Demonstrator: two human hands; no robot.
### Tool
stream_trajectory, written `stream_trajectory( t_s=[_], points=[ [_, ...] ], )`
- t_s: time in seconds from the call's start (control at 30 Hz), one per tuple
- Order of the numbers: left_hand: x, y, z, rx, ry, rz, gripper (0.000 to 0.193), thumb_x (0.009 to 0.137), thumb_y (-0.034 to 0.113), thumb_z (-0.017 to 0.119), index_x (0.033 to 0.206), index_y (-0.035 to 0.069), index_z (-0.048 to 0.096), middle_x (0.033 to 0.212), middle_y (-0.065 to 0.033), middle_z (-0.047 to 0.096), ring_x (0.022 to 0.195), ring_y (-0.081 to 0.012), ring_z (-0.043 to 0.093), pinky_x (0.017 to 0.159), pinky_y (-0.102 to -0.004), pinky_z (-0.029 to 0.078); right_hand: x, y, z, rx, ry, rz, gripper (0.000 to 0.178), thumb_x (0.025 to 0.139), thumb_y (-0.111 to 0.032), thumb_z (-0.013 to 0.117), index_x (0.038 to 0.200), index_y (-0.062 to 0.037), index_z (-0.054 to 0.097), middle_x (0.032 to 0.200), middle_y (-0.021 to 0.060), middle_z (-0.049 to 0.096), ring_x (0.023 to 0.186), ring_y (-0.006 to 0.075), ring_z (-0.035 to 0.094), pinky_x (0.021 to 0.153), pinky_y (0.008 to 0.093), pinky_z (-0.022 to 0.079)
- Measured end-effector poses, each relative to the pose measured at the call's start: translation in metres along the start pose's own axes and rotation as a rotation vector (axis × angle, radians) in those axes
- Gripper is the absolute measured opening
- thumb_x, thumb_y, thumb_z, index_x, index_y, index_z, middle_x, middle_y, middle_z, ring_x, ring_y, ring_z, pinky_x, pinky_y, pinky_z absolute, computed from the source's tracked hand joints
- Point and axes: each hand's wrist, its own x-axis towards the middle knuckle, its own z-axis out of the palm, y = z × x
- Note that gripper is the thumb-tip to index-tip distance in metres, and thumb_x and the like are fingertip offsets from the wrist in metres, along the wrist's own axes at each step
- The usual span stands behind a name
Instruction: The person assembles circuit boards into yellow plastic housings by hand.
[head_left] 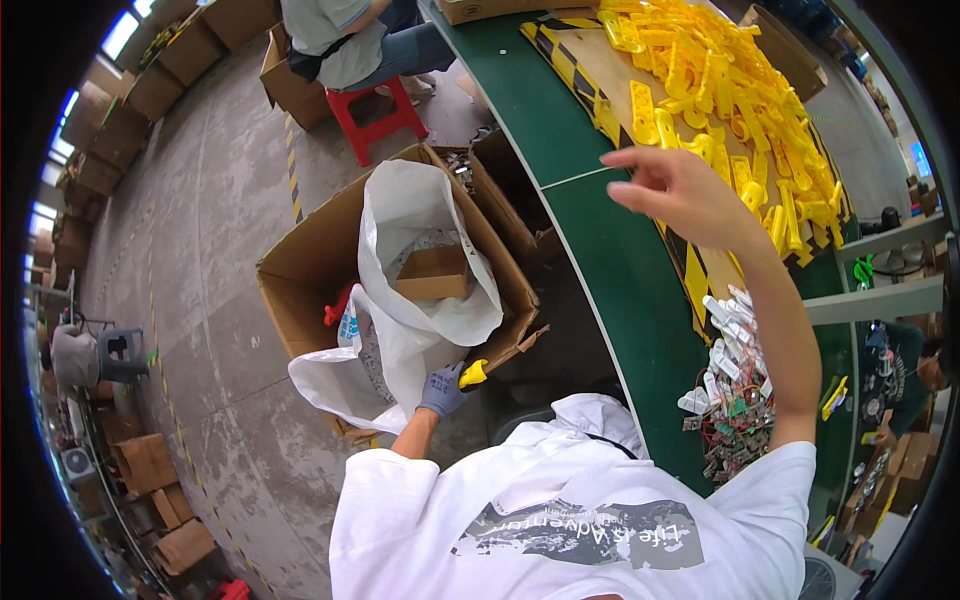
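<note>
My left hand (445, 391), in a grey glove, is closed on a small yellow plastic part (473, 375) at the near edge of a large cardboard box (305, 262). White plastic bags (385, 215) line that box. Inside them lie a smaller cardboard box (433, 273) and many small pale pieces. Bare and raised over the green table (615, 275), my right hand (685, 195) has thumb and forefinger apart, with nothing visible between them. Just beyond it spreads a big heap of yellow plastic parts (720, 85) on a board edged with black-and-yellow tape.
White plastic pieces (735, 335) and wired circuit boards (740, 430) are piled on the table near my right arm. Another open carton (500, 185) stands against the table's left edge. Farther off, a person sits on a red stool (375, 120). Cartons (155, 465) line the left side.
</note>
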Motion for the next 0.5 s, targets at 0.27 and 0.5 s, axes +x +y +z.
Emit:
stream_trajectory(
  t_s=[0.27, 0.5],
  points=[
    [0.021, 0.036, -0.047, 0.076, 0.217, 0.306, 0.039, 0.072, 0.024, 0.074, 0.104, 0.008, 0.060, 0.092, -0.0125, 0.063, 0.083, -0.0320, 0.060, 0.071, -0.0436, 0.047, -0.251, 0.069, -0.050, 0.285, 0.151, 0.188, 0.043, 0.080, -0.010, 0.066, 0.122, -0.0054, 0.059, 0.071, 0.0013, 0.064, 0.063, 0.0062, 0.055, 0.061, 0.0222, 0.044],
    [0.059, 0.199, -0.116, -1.613, 0.637, 0.006, 0.035, 0.095, 0.042, 0.050, 0.098, 0.008, 0.054, 0.091, -0.0072, 0.061, 0.086, -0.0194, 0.060, 0.080, -0.0340, 0.050, -0.347, 0.141, -0.052, -0.034, 0.606, 0.636, 0.043, 0.081, -0.025, 0.068, 0.119, -0.0056, 0.059, 0.078, 0.0074, 0.068, 0.065, 0.0154, 0.060, 0.062, 0.0295, 0.046]
  ],
)
